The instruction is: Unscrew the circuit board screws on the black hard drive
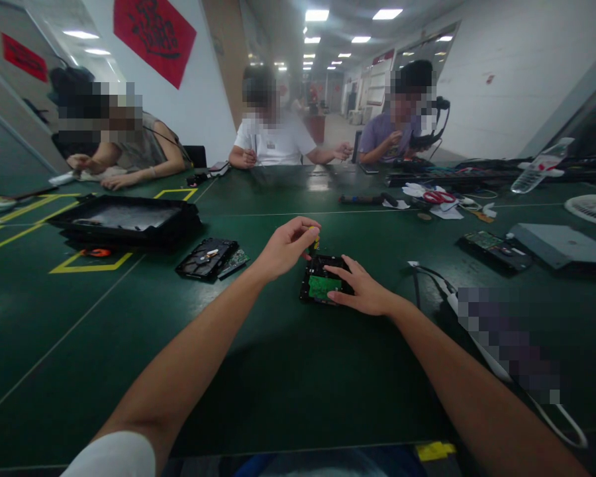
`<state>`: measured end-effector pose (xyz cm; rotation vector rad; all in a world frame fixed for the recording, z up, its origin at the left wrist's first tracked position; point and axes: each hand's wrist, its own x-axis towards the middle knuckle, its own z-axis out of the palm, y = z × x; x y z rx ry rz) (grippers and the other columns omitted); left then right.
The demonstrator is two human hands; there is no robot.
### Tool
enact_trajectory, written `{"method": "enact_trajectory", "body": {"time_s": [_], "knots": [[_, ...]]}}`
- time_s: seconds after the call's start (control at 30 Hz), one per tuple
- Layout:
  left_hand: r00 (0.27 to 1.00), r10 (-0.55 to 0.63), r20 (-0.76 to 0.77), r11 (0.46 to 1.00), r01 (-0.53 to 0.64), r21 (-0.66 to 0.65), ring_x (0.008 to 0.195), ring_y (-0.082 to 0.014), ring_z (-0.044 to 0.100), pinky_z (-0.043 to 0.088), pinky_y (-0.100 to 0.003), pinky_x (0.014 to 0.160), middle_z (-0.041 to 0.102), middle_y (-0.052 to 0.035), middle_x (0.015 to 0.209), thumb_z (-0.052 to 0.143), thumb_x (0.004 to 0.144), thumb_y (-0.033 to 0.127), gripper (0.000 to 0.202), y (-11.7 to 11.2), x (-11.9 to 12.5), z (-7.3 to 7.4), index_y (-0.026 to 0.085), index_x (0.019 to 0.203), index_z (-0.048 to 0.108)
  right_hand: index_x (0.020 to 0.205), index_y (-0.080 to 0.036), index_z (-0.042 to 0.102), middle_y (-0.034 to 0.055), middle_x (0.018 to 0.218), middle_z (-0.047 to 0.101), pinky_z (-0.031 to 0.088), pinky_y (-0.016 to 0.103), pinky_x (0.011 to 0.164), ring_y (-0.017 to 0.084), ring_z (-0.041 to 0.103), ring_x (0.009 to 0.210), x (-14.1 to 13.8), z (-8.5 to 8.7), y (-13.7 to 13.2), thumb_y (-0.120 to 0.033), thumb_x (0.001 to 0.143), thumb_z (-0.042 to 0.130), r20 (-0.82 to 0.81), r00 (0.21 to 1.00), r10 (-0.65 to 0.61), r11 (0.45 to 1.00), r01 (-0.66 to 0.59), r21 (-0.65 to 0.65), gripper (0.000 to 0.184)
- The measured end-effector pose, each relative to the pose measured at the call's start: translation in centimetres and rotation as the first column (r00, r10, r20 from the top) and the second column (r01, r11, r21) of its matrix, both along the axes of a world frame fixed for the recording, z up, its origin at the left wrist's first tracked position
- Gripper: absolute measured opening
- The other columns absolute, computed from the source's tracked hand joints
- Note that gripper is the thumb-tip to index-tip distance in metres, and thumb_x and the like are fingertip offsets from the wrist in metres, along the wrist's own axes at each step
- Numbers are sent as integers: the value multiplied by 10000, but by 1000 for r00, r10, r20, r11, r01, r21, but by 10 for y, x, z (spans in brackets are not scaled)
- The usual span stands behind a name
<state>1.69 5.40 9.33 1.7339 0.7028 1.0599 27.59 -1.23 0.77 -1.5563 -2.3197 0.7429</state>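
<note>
A hard drive with a green circuit board on its upper face lies on the green table in front of me. My left hand is closed around the yellow handle of a screwdriver, held upright over the drive's far left corner. The fingers partly cover the handle, and I cannot make out the tip. My right hand has its fingers spread and rests across the drive's right side, touching it.
To the left lie another hard drive, a loose circuit board and stacked black trays. On the right are a drive, a grey metal box, a white cable and a tilted bottle. Several people sit across the table.
</note>
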Motion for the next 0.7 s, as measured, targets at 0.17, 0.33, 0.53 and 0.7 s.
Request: {"method": "enact_trajectory", "body": {"time_s": [0.17, 0.33, 0.53, 0.7], "knots": [[998, -11, -55, 997, 16, 80, 847, -172, 657, 605, -231, 600, 686, -51, 949, 732, 974, 516, 371, 0, 0, -1, 183, 1137, 740, 1698, -452, 340, 31, 1853, 4, 126, 725, 1311, 478, 34, 1677, 0, 2, 0, -870, 930, 537, 3, 1000, 1, 1000, -1, -5, 895], [998, -63, 28, 997, 64, -38, 988, -211, 730, 616, -253, 675, 760, -109, 1064, 692, 1003, 500, 341, -2, 3, 0, 167, 1075, 683, 1691, -413, 374, 75, 1850, 10, 141, 686, 1320, 469, 45, 1679, -2, 4, -1, -864, 936, 536, 23, 1000, -2, 1000, 2, 1, 894], [994, -79, 70, 989, 87, -118, 1027, -226, 735, 646, -302, 733, 755, -113, 1085, 673, 1010, 465, 320, 1, 0, 0, 168, 1131, 682, 1687, -447, 366, 43, 1851, 41, 129, 734, 1307, 472, 50, 1678, 0, -2, 0, -877, 924, 536, 2, 1000, 0, 1000, 0, 24, 892], [997, -71, -19, 997, 71, 0, 898, -180, 691, 643, -285, 720, 714, -53, 967, 740, 976, 479, 385, 1, -2, -1, 184, 1218, 689, 1684, -469, 363, 14, 1851, 50, 136, 738, 1306, 474, 34, 1678, 1, -2, 1, -878, 918, 546, -11, 1000, 2, 1000, -2, 18, 887]]}}
